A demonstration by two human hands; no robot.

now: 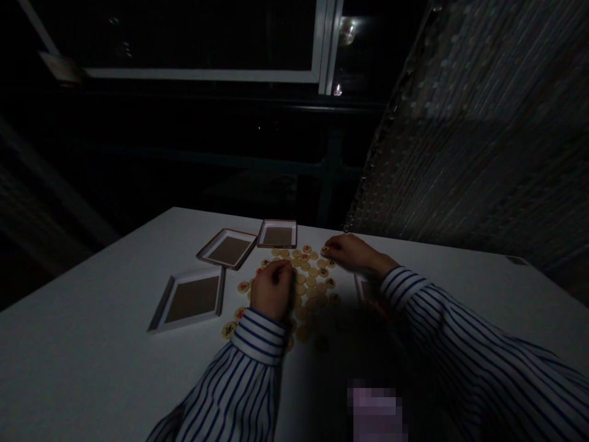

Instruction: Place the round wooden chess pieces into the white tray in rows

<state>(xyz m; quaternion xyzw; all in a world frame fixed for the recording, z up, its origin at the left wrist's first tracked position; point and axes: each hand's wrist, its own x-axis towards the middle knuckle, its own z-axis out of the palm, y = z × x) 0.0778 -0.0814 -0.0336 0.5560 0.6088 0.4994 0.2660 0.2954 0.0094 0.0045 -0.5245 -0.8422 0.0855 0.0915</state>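
Many round, pale wooden xiangqi pieces (311, 282) lie spread on the white table, some showing red or black characters, others blank side up. My right hand (353, 252) is at the far right of the spread, thumb and fingers closed on a xiangqi piece (324, 251) with a black character. Over the left part of the pieces is my left hand (272, 290), its fingers curled in; whatever they may hold is hidden. Beside my left wrist lie a piece with a red character (240, 314) and one with a black character (229, 330).
Three shallow open box trays stand left of and behind the pieces: a near one (219, 301), a middle one (251, 248) and a far one (277, 246). Another box (359, 288) is partly hidden by my right forearm. A bead curtain (460, 153) hangs behind the table (105, 294); the room is dark.
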